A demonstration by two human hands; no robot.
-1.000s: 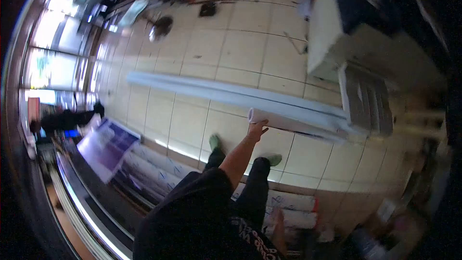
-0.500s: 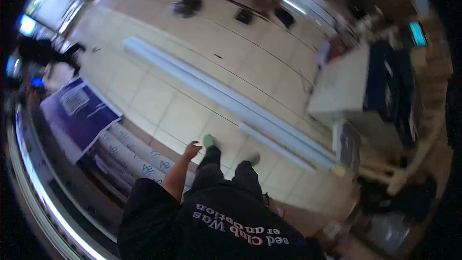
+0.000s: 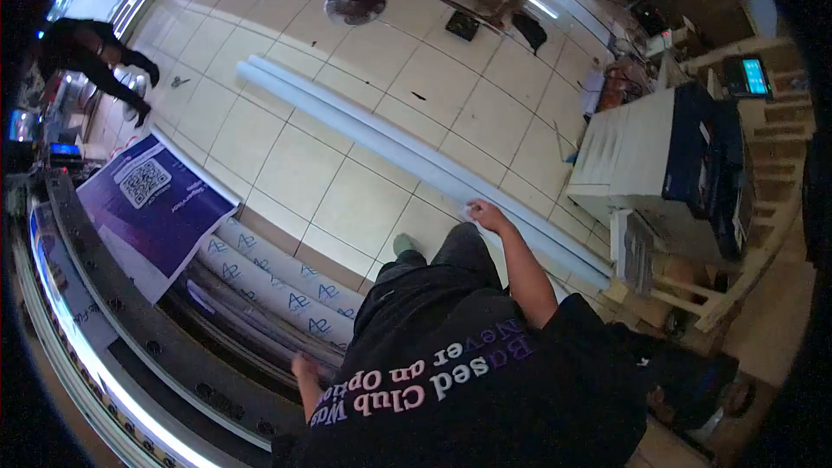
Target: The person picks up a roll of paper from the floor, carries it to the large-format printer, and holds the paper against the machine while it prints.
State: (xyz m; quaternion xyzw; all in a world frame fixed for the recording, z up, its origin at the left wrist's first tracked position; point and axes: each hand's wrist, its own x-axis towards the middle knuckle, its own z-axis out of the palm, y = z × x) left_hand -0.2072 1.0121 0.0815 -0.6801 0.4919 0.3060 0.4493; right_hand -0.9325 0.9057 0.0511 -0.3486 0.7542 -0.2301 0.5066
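Observation:
My right hand (image 3: 488, 216) is out in front of my body, its fingers curled together. A pale bit shows at the fingertips, and I cannot tell what it is. In this view the hand overlaps the near side of the long white tubes (image 3: 373, 140) on the tiled floor. My left hand (image 3: 303, 367) hangs back at my left side, small and foreshortened, its fingers mostly hidden. Nearest to it are the thick rolls (image 3: 299, 302) with blue printed lettering, lying side by side.
A large printer (image 3: 173, 355) runs along the left, with a purple printed sheet (image 3: 165, 234) on it. Another person (image 3: 91, 61) bends at far left. A bulky office machine (image 3: 633, 156) stands at right, beside a wooden frame (image 3: 719, 316). A fan (image 3: 354, 2) stands farther ahead.
My right hand has swung forward into clear view, while my left hand has drawn back to my side. My body has turned and shifted, and the picture is sharper.

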